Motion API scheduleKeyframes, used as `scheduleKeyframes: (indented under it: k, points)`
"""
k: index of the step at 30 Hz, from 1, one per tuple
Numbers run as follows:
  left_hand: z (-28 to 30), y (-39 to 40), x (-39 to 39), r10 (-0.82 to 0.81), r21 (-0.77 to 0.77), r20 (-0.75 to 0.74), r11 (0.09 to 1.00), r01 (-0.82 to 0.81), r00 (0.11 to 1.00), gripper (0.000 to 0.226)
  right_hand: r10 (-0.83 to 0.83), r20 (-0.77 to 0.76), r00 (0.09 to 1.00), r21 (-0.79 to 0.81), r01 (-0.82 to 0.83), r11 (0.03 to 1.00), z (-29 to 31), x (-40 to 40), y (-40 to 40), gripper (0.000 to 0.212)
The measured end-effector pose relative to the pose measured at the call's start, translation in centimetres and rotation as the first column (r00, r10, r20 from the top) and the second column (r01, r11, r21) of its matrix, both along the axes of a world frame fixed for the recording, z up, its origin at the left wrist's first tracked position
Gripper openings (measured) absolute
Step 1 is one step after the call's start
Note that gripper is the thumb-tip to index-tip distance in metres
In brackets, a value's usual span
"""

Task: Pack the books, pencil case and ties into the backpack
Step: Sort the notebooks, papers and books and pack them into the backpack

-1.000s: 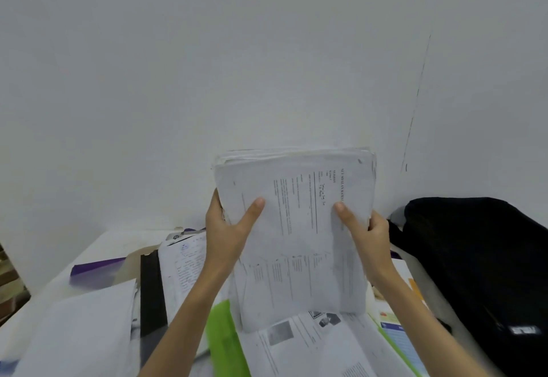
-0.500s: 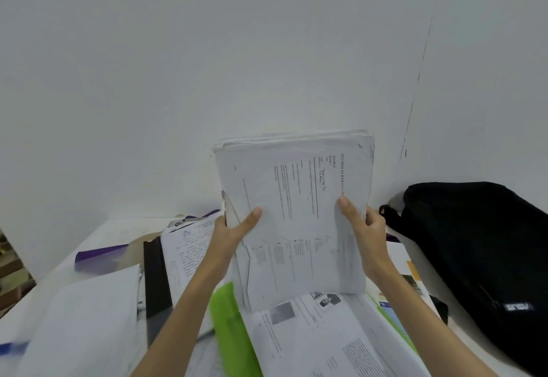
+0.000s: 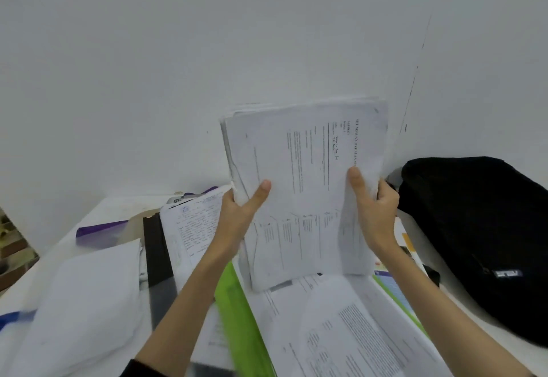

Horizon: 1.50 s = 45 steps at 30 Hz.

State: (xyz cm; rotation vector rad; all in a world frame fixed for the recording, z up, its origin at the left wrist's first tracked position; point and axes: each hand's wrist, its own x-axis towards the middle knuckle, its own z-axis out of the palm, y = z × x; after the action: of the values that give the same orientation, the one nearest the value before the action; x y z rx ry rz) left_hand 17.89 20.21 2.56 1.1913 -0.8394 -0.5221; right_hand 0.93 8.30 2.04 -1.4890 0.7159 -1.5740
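We see a thick stack of printed papers (image 3: pixel 305 186) held upright above the tabletop (image 3: pixel 112 207), the left hand (image 3: pixel 237 216) gripping its left edge with the thumb across the front sheet and the right hand (image 3: pixel 375 207) gripping its right edge the same way. The black backpack (image 3: pixel 480 234) lies just to the right of the stack against the wall, and beneath our hands the tabletop carries loose printed sheets (image 3: pixel 341 326), a green folder (image 3: pixel 240 326), a handwritten page (image 3: pixel 192 228) and a purple folder (image 3: pixel 100 229).
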Motion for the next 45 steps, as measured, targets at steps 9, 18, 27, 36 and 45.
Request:
scheduleKeyframes:
  k: [9, 18, 27, 36, 45]
  points:
    - [-3.8, 0.4, 0.4, -0.089, 0.164, 0.071, 0.983, 0.076, 0.993, 0.023, -0.040, -0.016, 0.999, -0.013, 0.040, 0.999, -2.9, -0.5, 1.5, 0.073]
    - [-4.6, 0.6, -0.1, -0.110, 0.177, 0.032, 0.979, 0.102, 0.993, 0.031, -0.011, -0.050, 0.999, 0.004, 0.012, 1.000, -4.2, -1.0, 1.8, 0.051]
    - [-1.2, 1.1, 0.6, -0.121, 0.056, 0.030, 0.991, 0.120, 0.992, 0.035, 0.011, 0.039, 0.999, -0.052, -0.008, 0.999, -3.0, -1.3, 1.1, 0.081]
    - [5.1, 0.0, 1.4, -0.069, -0.087, 0.054, 0.994, 0.073, 0.996, 0.061, 0.091, 0.131, 0.987, -0.110, -0.077, 0.991, 5.7, -0.6, 0.6, 0.037]
    - [5.2, -0.1, 1.1, -0.105, -0.072, -0.025, 0.992, 0.103, 0.994, 0.102, 0.061, 0.134, 0.989, -0.156, -0.040, 0.987, 5.1, -0.2, 0.7, 0.014]
